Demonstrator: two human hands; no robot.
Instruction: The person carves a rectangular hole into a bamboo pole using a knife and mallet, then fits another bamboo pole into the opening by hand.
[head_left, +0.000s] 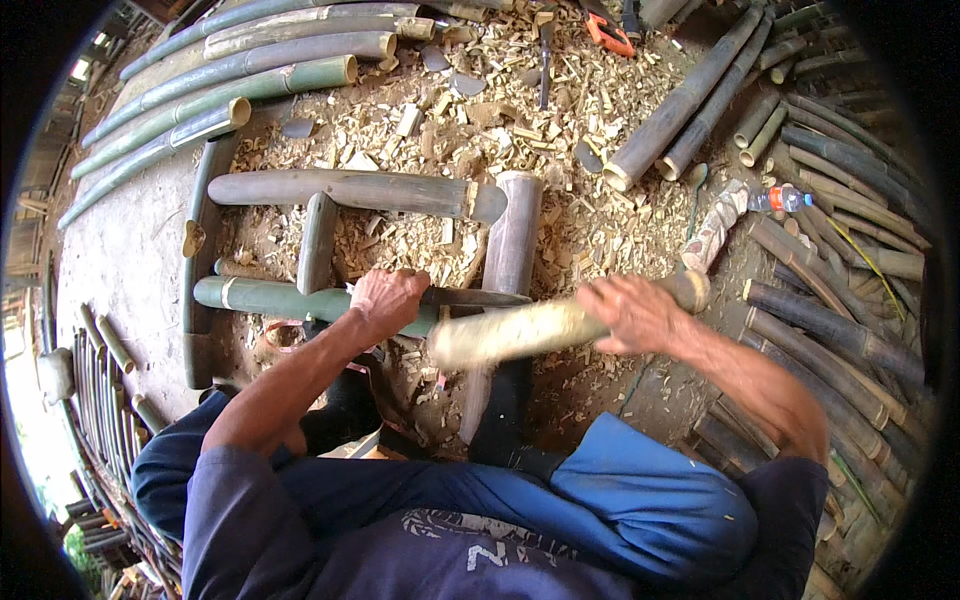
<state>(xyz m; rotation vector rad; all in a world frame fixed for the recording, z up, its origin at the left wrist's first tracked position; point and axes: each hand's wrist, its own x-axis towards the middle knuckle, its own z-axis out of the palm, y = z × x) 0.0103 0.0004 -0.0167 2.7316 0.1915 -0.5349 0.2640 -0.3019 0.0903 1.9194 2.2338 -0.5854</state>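
Observation:
My left hand (388,303) is closed around the handle of a knife, whose dark blade (475,297) points right along a green bamboo pole (270,297). My right hand (637,312) grips a thick, pale wooden club (515,335), blurred by motion. Its left end is just below the blade; I cannot tell if they touch. The green pole belongs to a bamboo frame on the ground, with an upper rail (350,192), a short middle post (317,245), a left post (200,330) and a thick right post (515,235). My feet partly hide its lower side.
Wood chips (580,110) cover the ground. Several bamboo poles (270,82) lie at the far left, two dark poles (690,100) at the far right. More cut bamboo (840,330) is piled on the right near a plastic bottle (783,199). An orange tool (608,35) lies at the back.

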